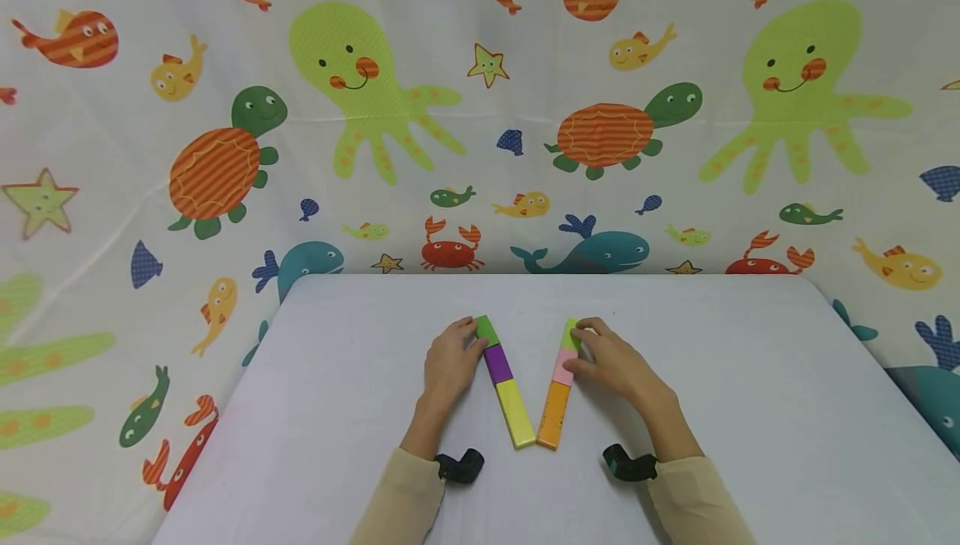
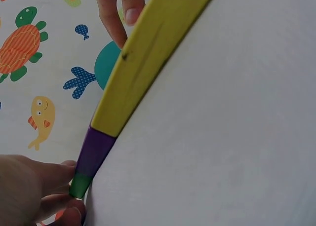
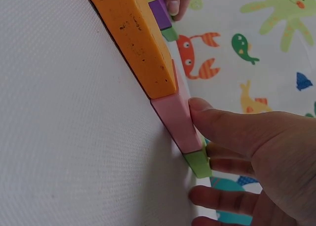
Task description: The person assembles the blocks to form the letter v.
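Observation:
Two rows of coloured blocks lie on the white table in a V, their near ends close together. On the left, a green block [image 1: 487, 330], a purple block [image 1: 498, 364] and a longer yellow block [image 1: 516, 414] stand end to end. Opposite run a lime block [image 1: 572, 333], a pink block [image 1: 565, 366] and a longer orange block [image 1: 553, 415]. My left hand [image 1: 452, 359] touches the outer side of the green block with thumb and fingertips. My right hand [image 1: 611, 362] has its thumb [image 3: 222, 125] against the pink block and other fingers beside the lime one.
The white table [image 1: 337, 445] reaches back to a hanging cloth [image 1: 517, 245] printed with sea animals. A black wrist camera [image 1: 461, 467] sits on the left wrist, and another black camera [image 1: 628, 463] on the right.

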